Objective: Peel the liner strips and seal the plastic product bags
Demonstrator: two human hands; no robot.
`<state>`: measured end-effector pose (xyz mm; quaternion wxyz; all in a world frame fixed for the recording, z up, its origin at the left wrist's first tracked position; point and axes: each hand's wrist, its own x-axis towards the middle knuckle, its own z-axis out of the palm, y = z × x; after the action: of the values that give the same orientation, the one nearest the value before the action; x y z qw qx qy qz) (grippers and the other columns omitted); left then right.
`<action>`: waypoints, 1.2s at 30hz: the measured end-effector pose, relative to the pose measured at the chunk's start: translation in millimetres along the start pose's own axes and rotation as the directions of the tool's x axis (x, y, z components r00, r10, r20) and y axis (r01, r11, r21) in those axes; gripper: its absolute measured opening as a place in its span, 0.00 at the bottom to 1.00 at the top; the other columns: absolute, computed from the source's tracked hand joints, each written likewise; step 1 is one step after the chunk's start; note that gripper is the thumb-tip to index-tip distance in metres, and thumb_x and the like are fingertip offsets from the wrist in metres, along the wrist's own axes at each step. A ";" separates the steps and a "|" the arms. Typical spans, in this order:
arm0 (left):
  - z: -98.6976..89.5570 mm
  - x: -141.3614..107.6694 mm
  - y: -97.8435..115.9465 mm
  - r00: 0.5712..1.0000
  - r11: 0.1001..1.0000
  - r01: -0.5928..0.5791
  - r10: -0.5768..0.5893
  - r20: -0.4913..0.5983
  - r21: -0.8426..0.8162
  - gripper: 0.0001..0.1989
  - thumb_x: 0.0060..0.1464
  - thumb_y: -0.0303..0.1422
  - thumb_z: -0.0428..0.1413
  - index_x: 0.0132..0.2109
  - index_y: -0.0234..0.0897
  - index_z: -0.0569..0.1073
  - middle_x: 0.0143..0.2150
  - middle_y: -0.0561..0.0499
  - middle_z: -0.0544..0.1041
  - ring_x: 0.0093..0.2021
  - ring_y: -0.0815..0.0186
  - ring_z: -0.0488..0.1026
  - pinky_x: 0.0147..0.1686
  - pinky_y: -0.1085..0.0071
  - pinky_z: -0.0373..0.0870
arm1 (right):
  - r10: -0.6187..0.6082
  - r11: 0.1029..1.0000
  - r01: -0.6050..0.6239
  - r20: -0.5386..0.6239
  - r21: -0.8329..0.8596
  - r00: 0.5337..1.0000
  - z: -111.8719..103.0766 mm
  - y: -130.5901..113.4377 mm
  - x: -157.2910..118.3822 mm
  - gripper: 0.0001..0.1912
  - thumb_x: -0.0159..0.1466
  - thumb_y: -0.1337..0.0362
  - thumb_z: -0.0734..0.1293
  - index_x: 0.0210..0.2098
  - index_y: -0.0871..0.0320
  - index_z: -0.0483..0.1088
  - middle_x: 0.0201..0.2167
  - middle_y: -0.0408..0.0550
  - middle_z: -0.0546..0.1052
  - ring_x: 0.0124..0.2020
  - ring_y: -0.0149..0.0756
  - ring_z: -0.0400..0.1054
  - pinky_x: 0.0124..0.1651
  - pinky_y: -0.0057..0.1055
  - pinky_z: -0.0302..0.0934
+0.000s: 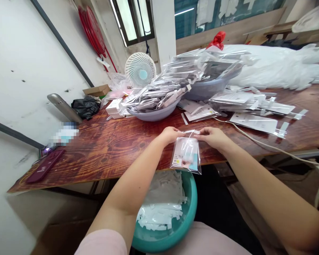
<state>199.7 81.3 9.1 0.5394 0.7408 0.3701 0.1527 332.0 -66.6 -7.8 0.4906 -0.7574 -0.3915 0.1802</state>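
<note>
- Clock is set on the clear bag (186, 154), w/ 12 going to the far side of the table (95, 148).
- Clear bag: in the middle, at the near edge of the table, low end a bit past it. It has a card in it w/ a pink & blue pic.
- L hand (171, 134): at 10 o'clock, thumb & fingers pinching the top L end of the clear bag.
- R hand (211, 136): at 2 o'clock, thumb & fingers pinching the top R end. The hands are apart, w/ the bag top btwn them.
- Green tub (192, 205): at 7 o'clock, lower than the table, w/ a pile of white bits (161, 202) in it.
- Small bowl (155, 115): at 11 o'clock, heaped w/ shiny packs (159, 94).
- Big bowl (206, 89): at 1 o'clock, heaped too.
- Loose packs (255, 122): at 2 o'clock, flat on the table.
- White cord (266, 143): at 3 o'clock, runs over the table & off its near edge.
- Fan (140, 70): at 11 o'clock, behind the small bowl.
- Black bag (86, 107): at 10 o'clock, by the wall.
- Dark red phone (45, 166): at 9 o'clock, nr the L end of the table.
</note>
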 end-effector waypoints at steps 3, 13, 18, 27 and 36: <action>-4.1 -4.3 1.6 0.997 0.983 -0.047 0.057 0.048 -0.175 0.16 0.33 0.38 0.68 0.25 0.33 0.72 0.25 0.49 0.74 0.25 0.69 0.66 0.30 0.70 0.62 | 0.015 0.959 -0.032 0.061 0.283 0.998 5.4 -13.4 -5.5 0.18 0.49 0.50 0.71 0.26 0.56 0.65 0.25 0.42 0.73 0.25 0.31 0.65 0.31 0.31 0.61; -19.0 -18.7 5.2 0.988 0.808 -0.151 0.121 -0.091 -0.569 0.18 0.36 0.39 0.67 0.26 0.34 0.68 0.25 0.56 0.70 0.20 0.78 0.60 0.20 0.79 0.56 | -0.054 0.730 0.112 -0.107 0.674 0.993 36.3 -31.5 4.7 0.16 0.49 0.58 0.73 0.25 0.55 0.61 0.22 0.37 0.66 0.23 0.25 0.58 0.26 0.25 0.55; -19.2 -16.3 13.4 0.999 0.782 0.023 -0.037 -0.010 -0.623 0.11 0.46 0.33 0.62 0.27 0.33 0.68 0.21 0.55 0.69 0.17 0.75 0.62 0.17 0.77 0.58 | 0.061 0.668 -0.006 -0.046 0.744 0.997 40.5 -40.5 14.8 0.16 0.47 0.62 0.73 0.24 0.55 0.60 0.21 0.36 0.67 0.23 0.27 0.60 0.27 0.27 0.57; -27.4 -22.0 27.1 0.982 0.750 0.174 -0.180 0.057 -0.638 0.15 0.57 0.27 0.51 0.22 0.32 0.64 0.14 0.56 0.62 0.11 0.78 0.53 0.13 0.79 0.51 | 0.076 0.664 0.004 -0.073 0.747 0.994 54.9 -56.2 18.2 0.12 0.51 0.64 0.71 0.24 0.55 0.61 0.21 0.37 0.69 0.23 0.27 0.61 0.27 0.26 0.57; -77.3 -64.6 43.9 0.823 0.785 -0.554 0.465 -0.327 -0.278 0.05 0.45 0.30 0.63 0.28 0.36 0.74 0.25 0.54 0.75 0.27 0.73 0.70 0.31 0.76 0.67 | -0.350 0.650 0.339 -0.129 0.680 0.928 21.2 -86.2 13.7 0.09 0.48 0.66 0.75 0.24 0.55 0.70 0.24 0.38 0.73 0.26 0.28 0.66 0.32 0.28 0.62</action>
<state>124.3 81.9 89.0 0.5549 0.6772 0.1827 0.4472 290.8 -25.1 60.3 0.7595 -0.4294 -0.4353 0.2221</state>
